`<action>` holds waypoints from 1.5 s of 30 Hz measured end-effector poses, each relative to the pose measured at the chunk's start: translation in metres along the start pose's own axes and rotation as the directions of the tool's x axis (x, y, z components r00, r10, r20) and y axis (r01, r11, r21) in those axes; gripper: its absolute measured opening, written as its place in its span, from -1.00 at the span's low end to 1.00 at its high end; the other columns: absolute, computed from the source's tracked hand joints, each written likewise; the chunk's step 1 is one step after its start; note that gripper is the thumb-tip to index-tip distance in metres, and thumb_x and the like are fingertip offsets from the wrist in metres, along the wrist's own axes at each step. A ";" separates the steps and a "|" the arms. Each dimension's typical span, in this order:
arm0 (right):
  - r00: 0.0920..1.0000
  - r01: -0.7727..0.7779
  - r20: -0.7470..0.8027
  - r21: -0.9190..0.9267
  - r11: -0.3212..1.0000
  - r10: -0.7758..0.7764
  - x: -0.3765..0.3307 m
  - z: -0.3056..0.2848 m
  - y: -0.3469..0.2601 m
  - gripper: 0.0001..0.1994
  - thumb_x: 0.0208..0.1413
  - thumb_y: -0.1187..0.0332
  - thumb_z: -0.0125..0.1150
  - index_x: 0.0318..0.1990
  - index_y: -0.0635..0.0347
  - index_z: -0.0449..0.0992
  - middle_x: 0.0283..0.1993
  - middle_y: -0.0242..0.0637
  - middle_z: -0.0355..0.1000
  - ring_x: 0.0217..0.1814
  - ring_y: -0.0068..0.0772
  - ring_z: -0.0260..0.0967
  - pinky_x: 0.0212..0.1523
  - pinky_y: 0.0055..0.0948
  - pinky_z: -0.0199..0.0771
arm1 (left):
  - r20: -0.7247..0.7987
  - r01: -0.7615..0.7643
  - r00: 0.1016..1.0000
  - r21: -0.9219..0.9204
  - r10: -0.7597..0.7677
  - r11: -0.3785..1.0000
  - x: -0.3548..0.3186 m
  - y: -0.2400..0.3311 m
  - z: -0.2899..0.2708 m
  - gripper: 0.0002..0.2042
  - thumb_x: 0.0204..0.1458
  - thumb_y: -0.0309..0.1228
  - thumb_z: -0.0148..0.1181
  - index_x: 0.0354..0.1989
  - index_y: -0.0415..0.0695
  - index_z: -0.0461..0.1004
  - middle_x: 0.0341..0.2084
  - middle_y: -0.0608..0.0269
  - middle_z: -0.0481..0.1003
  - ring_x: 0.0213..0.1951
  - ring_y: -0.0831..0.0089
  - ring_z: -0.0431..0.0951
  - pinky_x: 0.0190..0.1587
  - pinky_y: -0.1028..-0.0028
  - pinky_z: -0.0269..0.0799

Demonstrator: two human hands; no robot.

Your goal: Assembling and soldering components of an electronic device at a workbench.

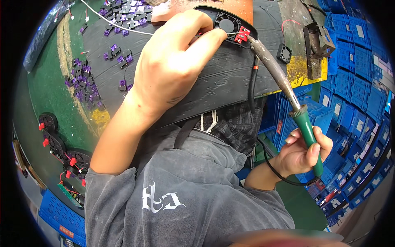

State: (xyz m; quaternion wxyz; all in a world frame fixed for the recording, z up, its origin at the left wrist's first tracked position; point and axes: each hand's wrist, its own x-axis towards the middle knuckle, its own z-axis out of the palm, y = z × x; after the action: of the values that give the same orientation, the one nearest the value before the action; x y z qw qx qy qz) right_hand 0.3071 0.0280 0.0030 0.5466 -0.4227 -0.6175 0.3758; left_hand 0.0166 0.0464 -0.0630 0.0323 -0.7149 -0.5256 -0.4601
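My left hand (175, 61) is closed, thumb and forefinger pinching a thin silvery solder wire (123, 29). The wire comes in from the upper left, and its end reaches a small red circuit board (243, 35). That board sits in a black oval housing beside a black fan (227, 24); my fingers cover part of the housing. In my right hand (302, 153) is a soldering iron (305, 127), gripped round its green handle. The iron's metal shaft slants up and left, with its tip at the red board. Whether the tip touches the wire is too small to tell.
Many small black-and-purple parts (84, 82) lie on the bench's left side. A metal iron stand (317, 47) and a loose small fan (284, 53) are at right. Blue crates (343, 61) fill the right side. Black housings with red parts (53, 140) lie lower left.
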 end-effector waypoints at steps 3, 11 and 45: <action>1.000 -0.011 0.003 -0.004 1.000 0.011 0.001 0.002 -0.001 -0.66 0.15 0.20 0.14 -0.11 0.34 0.46 -0.32 0.01 0.45 -0.58 -0.36 0.41 -0.69 -0.58 0.38 | -0.012 0.001 1.000 -0.012 -0.001 1.000 0.000 -0.001 0.001 -0.73 -0.25 -0.74 0.29 -0.28 -0.30 0.60 -0.39 0.15 0.43 -0.37 0.29 0.47 -0.34 0.44 0.43; 0.996 0.028 -0.080 -0.053 0.998 -0.032 -0.001 0.000 -0.004 -0.65 0.16 0.18 0.14 -0.11 0.34 0.46 -0.34 -0.02 0.46 -0.60 -0.36 0.40 -0.70 -0.58 0.36 | -0.004 -0.007 1.000 0.007 0.007 1.000 0.000 -0.002 -0.002 -0.73 -0.25 -0.74 0.29 -0.29 -0.30 0.60 -0.39 0.15 0.42 -0.37 0.30 0.47 -0.34 0.44 0.44; 1.000 0.022 -0.020 -0.004 1.000 -0.023 -0.002 -0.001 0.000 -0.65 0.16 0.18 0.15 -0.12 0.34 0.45 -0.34 0.00 0.44 -0.59 -0.37 0.39 -0.69 -0.60 0.37 | 0.031 -0.013 0.999 0.030 0.012 0.999 0.000 0.007 0.007 -0.72 -0.22 -0.71 0.21 -0.25 -0.28 0.60 -0.34 0.13 0.45 -0.31 0.28 0.53 -0.25 0.44 0.51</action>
State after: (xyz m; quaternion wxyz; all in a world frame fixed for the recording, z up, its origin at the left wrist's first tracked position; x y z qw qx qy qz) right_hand 0.3081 0.0262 0.0019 0.5560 -0.4205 -0.6176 0.3642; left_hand 0.0270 0.0472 -0.0639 0.0376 -0.7246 -0.5284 -0.4408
